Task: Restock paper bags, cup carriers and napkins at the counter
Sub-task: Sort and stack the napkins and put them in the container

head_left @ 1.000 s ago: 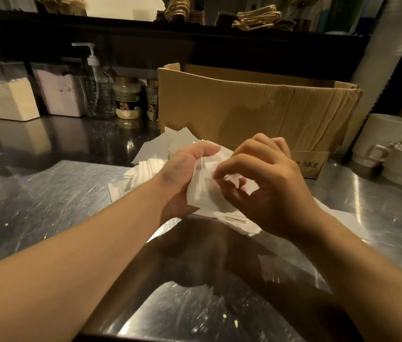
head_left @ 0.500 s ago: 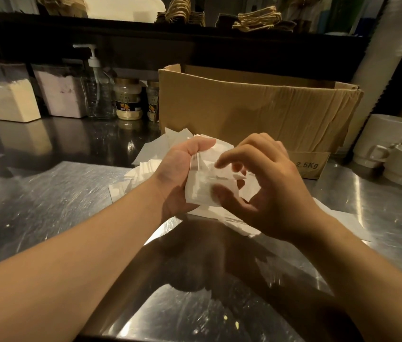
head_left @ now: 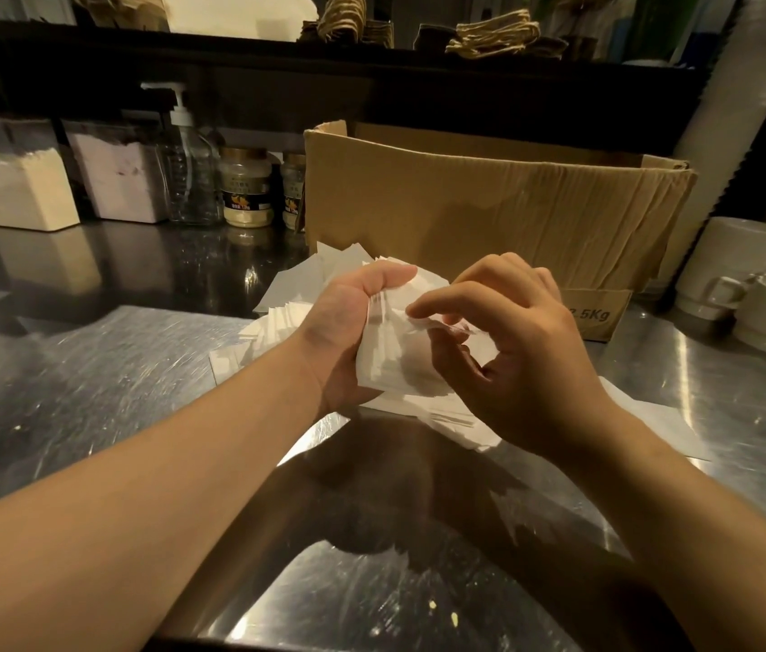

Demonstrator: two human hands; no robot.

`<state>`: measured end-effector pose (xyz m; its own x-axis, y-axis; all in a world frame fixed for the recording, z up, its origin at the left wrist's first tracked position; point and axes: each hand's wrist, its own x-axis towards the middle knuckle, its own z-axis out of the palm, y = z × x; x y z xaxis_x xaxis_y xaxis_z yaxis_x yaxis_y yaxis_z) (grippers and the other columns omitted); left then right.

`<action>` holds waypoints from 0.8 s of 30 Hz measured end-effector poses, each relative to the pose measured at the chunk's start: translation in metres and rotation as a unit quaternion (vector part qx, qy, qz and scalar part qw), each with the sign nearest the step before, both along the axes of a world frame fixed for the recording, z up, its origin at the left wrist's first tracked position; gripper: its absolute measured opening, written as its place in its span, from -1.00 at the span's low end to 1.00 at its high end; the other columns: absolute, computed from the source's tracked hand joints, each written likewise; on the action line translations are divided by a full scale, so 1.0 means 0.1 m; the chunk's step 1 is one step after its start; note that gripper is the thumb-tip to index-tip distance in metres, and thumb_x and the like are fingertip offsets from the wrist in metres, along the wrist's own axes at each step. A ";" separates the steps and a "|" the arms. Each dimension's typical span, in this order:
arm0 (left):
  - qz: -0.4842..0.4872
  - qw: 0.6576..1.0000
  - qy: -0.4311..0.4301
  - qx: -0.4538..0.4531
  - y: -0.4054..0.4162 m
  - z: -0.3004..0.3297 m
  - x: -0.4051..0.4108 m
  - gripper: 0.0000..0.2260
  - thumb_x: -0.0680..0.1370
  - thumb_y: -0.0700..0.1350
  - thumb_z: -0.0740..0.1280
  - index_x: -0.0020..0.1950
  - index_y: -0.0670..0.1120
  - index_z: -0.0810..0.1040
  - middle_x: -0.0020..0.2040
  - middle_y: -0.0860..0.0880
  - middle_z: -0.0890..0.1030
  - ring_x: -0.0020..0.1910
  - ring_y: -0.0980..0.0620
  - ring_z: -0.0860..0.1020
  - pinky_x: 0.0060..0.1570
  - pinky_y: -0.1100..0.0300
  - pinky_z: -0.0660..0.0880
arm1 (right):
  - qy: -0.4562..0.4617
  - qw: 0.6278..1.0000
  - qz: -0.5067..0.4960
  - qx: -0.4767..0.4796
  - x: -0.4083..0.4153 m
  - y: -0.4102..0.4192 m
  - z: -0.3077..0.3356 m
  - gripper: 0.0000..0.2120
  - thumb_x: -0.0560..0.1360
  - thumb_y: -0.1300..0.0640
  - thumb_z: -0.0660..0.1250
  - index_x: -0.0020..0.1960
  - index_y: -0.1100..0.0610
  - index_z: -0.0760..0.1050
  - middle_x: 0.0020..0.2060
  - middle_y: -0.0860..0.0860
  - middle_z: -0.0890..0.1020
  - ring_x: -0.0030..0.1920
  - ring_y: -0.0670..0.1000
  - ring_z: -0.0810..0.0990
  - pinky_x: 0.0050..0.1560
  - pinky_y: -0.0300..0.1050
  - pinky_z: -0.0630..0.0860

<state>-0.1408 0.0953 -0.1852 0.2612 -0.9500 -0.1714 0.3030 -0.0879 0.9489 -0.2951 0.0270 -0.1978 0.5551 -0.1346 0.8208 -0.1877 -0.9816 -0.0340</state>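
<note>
Before the box [head_left: 489, 204], left hand [head_left: 343, 336] grips napkins [head_left: 386, 360]; right hand [head_left: 508, 355] seemingly pinches one sheet—best peeled gently.

— How do the arms lie?

— Both bare forearms reach forward over the tabletop [head_left: 89, 369] and meet above its middle.

— And the left hand [head_left: 343, 336]?

— Palm turned inward, thumb on top, fingers wrapped round a stack of napkins [head_left: 386, 364] held just above the tabletop.

— The right hand [head_left: 508, 355]?

— Beside the left, back facing up, fingers curled; forefinger and thumb pinch the top napkin's edge.
</note>
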 end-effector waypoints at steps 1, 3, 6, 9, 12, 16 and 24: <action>-0.001 1.000 0.005 0.000 -0.01 -0.01 0.01 -0.74 0.62 0.13 0.19 0.20 0.02 0.50 -0.06 -0.09 0.66 -0.04 -0.11 0.64 -0.12 -0.07 0.65 | 0.000 1.000 -0.004 -0.001 0.00 0.00 0.00 -0.72 0.54 -0.05 0.26 0.10 0.05 0.65 0.00 0.02 0.62 0.03 0.01 0.51 0.07 -0.08 0.34; -0.012 1.000 0.014 0.004 -0.01 -0.02 0.02 -0.73 0.62 0.12 0.20 0.19 0.02 0.52 -0.09 -0.08 0.69 -0.03 -0.11 0.64 -0.11 -0.07 0.64 | 0.004 1.000 -0.012 -0.010 -0.01 0.00 0.00 -0.70 0.53 -0.09 0.28 0.13 0.03 0.64 0.02 0.04 0.61 0.06 0.03 0.49 0.09 -0.06 0.35; -0.034 0.999 0.010 0.017 -0.01 -0.03 0.04 -0.63 0.59 0.15 0.22 0.30 -0.01 0.52 0.04 -0.12 0.66 0.07 -0.15 0.62 0.00 -0.12 0.62 | 0.012 0.999 -0.014 -0.047 0.00 0.03 0.01 -0.70 0.52 -0.10 0.33 0.16 -0.01 0.66 0.02 0.06 0.60 0.07 0.05 0.46 0.09 -0.08 0.27; -0.048 0.999 0.010 0.023 -0.05 -0.06 0.05 -0.48 0.53 0.16 0.28 0.45 -0.02 0.46 0.08 -0.15 0.63 0.14 -0.19 0.59 0.12 -0.21 0.56 | 0.017 0.994 -0.015 -0.105 0.00 0.05 0.01 -0.77 0.52 -0.06 0.38 0.11 -0.02 0.68 0.00 0.09 0.60 0.05 0.08 0.45 0.09 -0.07 0.21; -0.044 0.999 -0.004 0.003 -0.06 -0.07 0.06 -0.59 0.59 0.11 0.21 0.37 -0.04 0.50 -0.06 -0.11 0.66 0.07 -0.15 0.61 0.05 -0.17 0.58 | 0.027 0.992 -0.014 -0.120 0.00 0.06 0.01 -0.80 0.51 -0.04 0.38 0.05 0.02 0.67 0.02 0.10 0.60 0.07 0.08 0.46 0.10 -0.05 0.23; -0.046 0.999 0.007 -0.008 -0.06 -0.06 0.06 -0.66 0.61 0.07 0.20 0.30 -0.05 0.50 -0.20 -0.08 0.66 -0.04 -0.09 0.60 0.00 -0.12 0.55 | 0.034 0.994 0.000 -0.106 0.01 0.09 -0.01 -0.85 0.54 0.03 0.32 -0.03 0.07 0.62 0.02 0.09 0.60 0.06 0.09 0.48 0.10 -0.07 0.28; -0.052 0.995 0.081 -0.037 -0.01 -0.03 0.06 -0.69 0.63 0.08 0.18 0.25 -0.05 0.51 -0.16 -0.09 0.64 -0.18 -0.02 0.62 -0.16 0.05 0.59 | 0.033 0.990 0.136 -0.024 -0.04 0.12 0.02 -0.90 0.49 0.21 0.33 -0.06 0.13 0.62 -0.07 0.03 0.55 -0.02 0.03 0.49 -0.05 -0.10 0.42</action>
<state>-0.1346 0.0941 -0.1885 0.1359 -0.9818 -0.1327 0.4459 -0.0590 0.8931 -0.2993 0.0390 -0.1955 0.6188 0.0644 0.7829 0.0826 -0.9964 0.0167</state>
